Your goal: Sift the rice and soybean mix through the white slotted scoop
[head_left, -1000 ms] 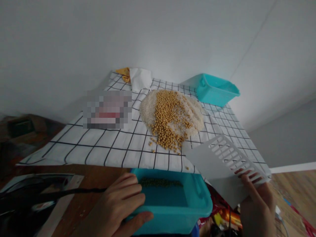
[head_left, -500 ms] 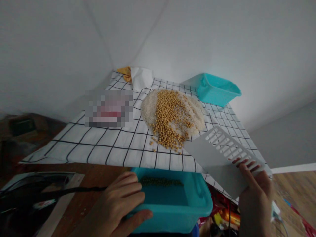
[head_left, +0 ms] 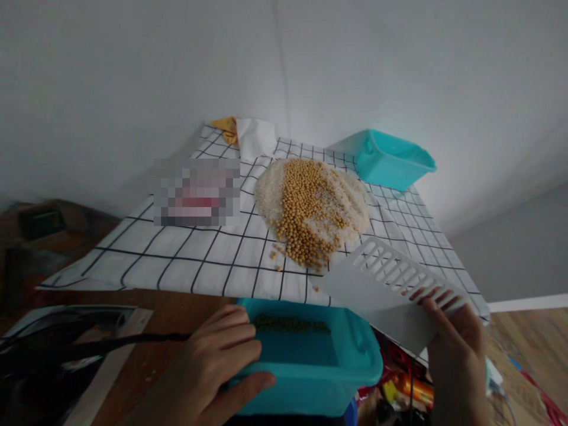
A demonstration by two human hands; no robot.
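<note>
My left hand (head_left: pixel 228 355) grips the left rim of a teal plastic bin (head_left: pixel 310 374), fingers over the edge and thumb along its near side. The bin stands below the table's front edge, with small dark green beans (head_left: pixel 290 324) along its far side. In my right hand (head_left: pixel 457 337) is a flat grey slotted plastic board (head_left: pixel 377 296), held by its right end, fingers partly showing through the slots. The board tilts over the table edge beside a mound of yellow soybeans (head_left: pixel 306 201) on white rice (head_left: pixel 269 189). A few loose soybeans lie near its left tip.
A white checked cloth (head_left: pixel 177 260) covers the table. A second teal bin (head_left: pixel 394 163) stands at the back right by the wall. White and yellow cloths (head_left: pixel 256 138) lie at the back left, near a blurred-out item (head_left: pixel 197 192). A black cable (head_left: pixel 151 337) runs at lower left.
The slotted board in my right hand has moved left and toward me, its tip now nearer the table's front edge and the soybeans there. My left hand stays on the bin.
</note>
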